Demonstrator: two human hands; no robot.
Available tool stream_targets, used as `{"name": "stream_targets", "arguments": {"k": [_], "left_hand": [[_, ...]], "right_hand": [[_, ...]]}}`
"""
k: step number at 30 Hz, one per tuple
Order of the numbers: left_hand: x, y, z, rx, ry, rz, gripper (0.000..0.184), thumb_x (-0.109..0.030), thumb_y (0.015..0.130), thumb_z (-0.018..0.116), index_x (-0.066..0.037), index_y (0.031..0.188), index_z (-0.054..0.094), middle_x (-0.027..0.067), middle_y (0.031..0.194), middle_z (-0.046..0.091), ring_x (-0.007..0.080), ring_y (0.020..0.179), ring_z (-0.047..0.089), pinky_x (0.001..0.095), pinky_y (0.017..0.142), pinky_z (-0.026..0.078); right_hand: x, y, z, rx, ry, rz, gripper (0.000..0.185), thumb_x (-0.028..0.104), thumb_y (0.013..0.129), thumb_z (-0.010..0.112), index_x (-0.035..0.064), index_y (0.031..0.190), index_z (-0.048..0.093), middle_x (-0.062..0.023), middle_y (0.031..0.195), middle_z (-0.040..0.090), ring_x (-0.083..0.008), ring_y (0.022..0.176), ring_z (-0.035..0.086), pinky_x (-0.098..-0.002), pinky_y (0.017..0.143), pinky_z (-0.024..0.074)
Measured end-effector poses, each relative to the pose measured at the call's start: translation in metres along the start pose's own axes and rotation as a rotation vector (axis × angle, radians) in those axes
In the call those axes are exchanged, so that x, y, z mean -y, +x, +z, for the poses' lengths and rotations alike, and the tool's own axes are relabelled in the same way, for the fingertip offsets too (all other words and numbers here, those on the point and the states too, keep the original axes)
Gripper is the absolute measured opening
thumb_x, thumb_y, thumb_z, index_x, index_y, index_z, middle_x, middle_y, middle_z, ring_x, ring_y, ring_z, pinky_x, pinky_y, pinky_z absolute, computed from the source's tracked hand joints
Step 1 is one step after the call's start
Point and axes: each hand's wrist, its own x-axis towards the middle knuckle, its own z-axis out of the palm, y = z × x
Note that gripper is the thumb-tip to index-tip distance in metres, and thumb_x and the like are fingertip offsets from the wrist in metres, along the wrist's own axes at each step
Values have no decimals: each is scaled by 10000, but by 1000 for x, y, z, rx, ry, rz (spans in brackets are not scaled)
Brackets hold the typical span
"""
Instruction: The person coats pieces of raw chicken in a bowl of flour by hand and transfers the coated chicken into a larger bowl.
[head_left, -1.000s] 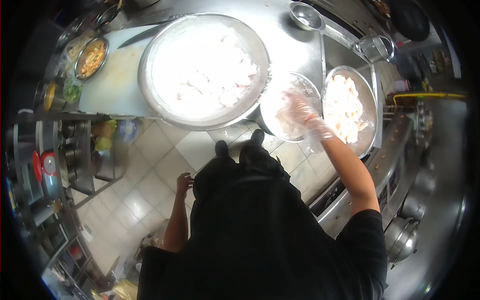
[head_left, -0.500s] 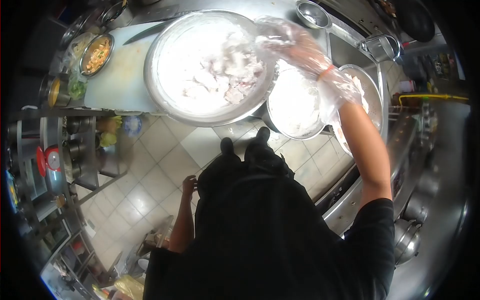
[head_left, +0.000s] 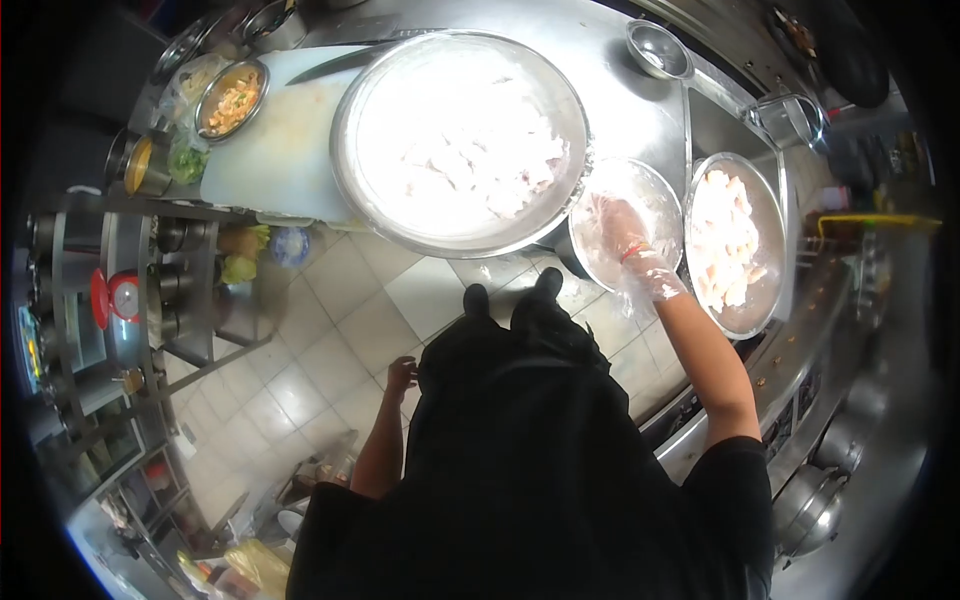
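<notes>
My right hand [head_left: 622, 225], in a clear plastic glove with a red band at the wrist, reaches down into a bowl of white powder [head_left: 650, 190]. Its fingers are too blurred and pale against the powder to make out. Left of it stands a wide metal bowl [head_left: 345, 150] with white powder and powder-coated pieces [head_left: 470, 170]. To the right, another metal bowl [head_left: 765, 285] holds pale pink chunks of raw meat [head_left: 730, 240]. My left hand [head_left: 403, 373] hangs bare beside my hip, fingers loosely apart, holding nothing.
On the counter's left lie a cutting board [head_left: 275, 150], a knife [head_left: 325, 65] and a bowl of orange-coloured food [head_left: 233, 103]. A small metal bowl [head_left: 660, 50] sits at the back beside the sink [head_left: 725, 125]. Shelves with a red scale [head_left: 122, 297] stand at left.
My right hand has moved from above the wide bowl's right rim down into the powder bowl. The view has shifted, and the meat bowl now shows more fully. My left hand still hangs.
</notes>
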Motion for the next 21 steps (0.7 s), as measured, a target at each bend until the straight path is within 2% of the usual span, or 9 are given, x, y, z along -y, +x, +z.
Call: {"name": "stream_targets", "arguments": {"k": [4, 7, 11, 12, 14, 16, 18, 19, 21], "left_hand": [[-20, 7, -5, 4, -127, 82, 289, -138, 779, 524, -77, 1061, 505, 66, 742, 599, 158, 602, 584, 289, 531, 435], [-30, 7, -1, 1, -135, 75, 286, -146, 775, 528, -79, 1052, 511, 62, 745, 600, 160, 614, 583, 280, 535, 429], [-22, 1, 11, 4, -148, 52, 262, -143, 787, 518, -83, 1042, 519, 58, 753, 598, 160, 619, 577, 285, 538, 435], [-16, 1, 13, 6, -151, 53, 262, -143, 787, 518, -83, 1042, 519, 58, 753, 598, 160, 619, 577, 285, 538, 435], [1, 4, 16, -8, -123, -1, 247, -144, 802, 508, -93, 1043, 520, 58, 753, 599, 159, 621, 578, 292, 544, 448], [17, 4, 17, 11, -89, -17, 240, -143, 807, 511, -100, 1044, 521, 57, 758, 603, 157, 627, 581, 297, 550, 460], [43, 20, 3, 147, -136, 8, 235, -148, 814, 512, -103, 1043, 525, 61, 755, 609, 159, 612, 584, 299, 539, 460], [37, 16, 0, 106, -58, -48, 230, -150, 816, 511, -104, 1041, 528, 65, 752, 612, 162, 602, 587, 301, 529, 458], [17, 5, 1, 56, 51, -85, 220, -159, 823, 508, -108, 1035, 534, 75, 745, 621, 169, 582, 595, 299, 506, 454]], "right_hand": [[-34, -2, -15, 41, 127, 127, 187, 142, 737, 551, 30, 886, 565, -182, 785, 600, -305, 705, 580, -376, 632, 462], [-29, -7, -43, 31, 544, 274, 277, 87, 673, 597, 47, 948, 597, -60, 742, 581, -134, 708, 550, -293, 532, 482], [-26, -8, -62, 263, 493, 520, 381, 93, 689, 611, 56, 1062, 545, -105, 847, 618, -155, 751, 591, -315, 625, 468], [-55, -10, -45, 224, 703, 197, 339, 82, 709, 601, 63, 1044, 558, -101, 857, 617, -155, 752, 592, -315, 638, 467], [-61, -5, -51, 184, 900, -136, 297, 72, 730, 590, 69, 1027, 570, -98, 867, 617, -156, 754, 593, -314, 651, 465], [-18, 8, -99, -24, -224, -687, 237, 80, 776, 569, 69, 1013, 575, -91, 904, 613, -178, 804, 591, -317, 717, 461], [-2, 34, -98, -225, -478, -708, 257, 177, 799, 573, 72, 1034, 568, -92, 943, 608, -185, 884, 572, -327, 788, 446], [26, 43, -107, -249, -463, -701, 257, 177, 799, 573, 72, 1034, 568, -92, 943, 608, -185, 884, 572, -327, 788, 446], [83, 57, -142, 78, 582, 115, 348, 267, 798, 581, 95, 1098, 543, -97, 993, 599, -195, 958, 554, -328, 822, 441]]}}
